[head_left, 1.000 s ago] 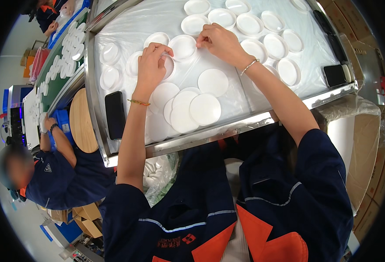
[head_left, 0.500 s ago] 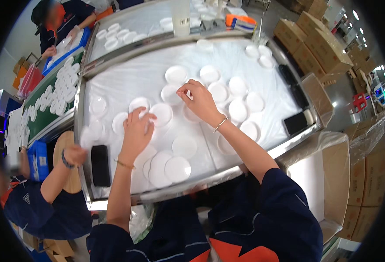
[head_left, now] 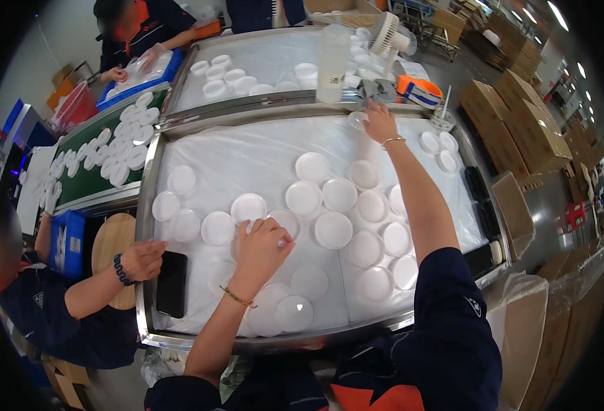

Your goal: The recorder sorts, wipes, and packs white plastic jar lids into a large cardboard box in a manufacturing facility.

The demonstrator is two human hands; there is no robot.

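Observation:
Many round, shallow white plastic discs, like lids or small dishes (head_left: 339, 195), lie in loose groups on the plastic-covered table (head_left: 233, 147). My left hand (head_left: 264, 250) hovers over the near middle discs, its fingers curved and apart, with a white disc (head_left: 282, 222) just beyond them. My right arm reaches far across to the back edge. There my right hand (head_left: 381, 125) has its fingers stretched beside a small translucent disc (head_left: 357, 120), just in front of a crumpled grey cloth (head_left: 376, 90). Whether the fingertips touch either one is hard to tell.
A translucent bottle (head_left: 333, 65), a white fan (head_left: 387, 35) and an orange tape dispenser (head_left: 420, 90) stand behind the table rim. A black phone (head_left: 172, 284) lies near the left edge, beside a co-worker's hand (head_left: 144, 260). Cardboard boxes (head_left: 518, 123) stand at right.
My right hand has moved from the middle discs to the far edge. My left hand has shifted right over the near discs. The view has tilted up; the co-worker's hand has drawn back from the discs.

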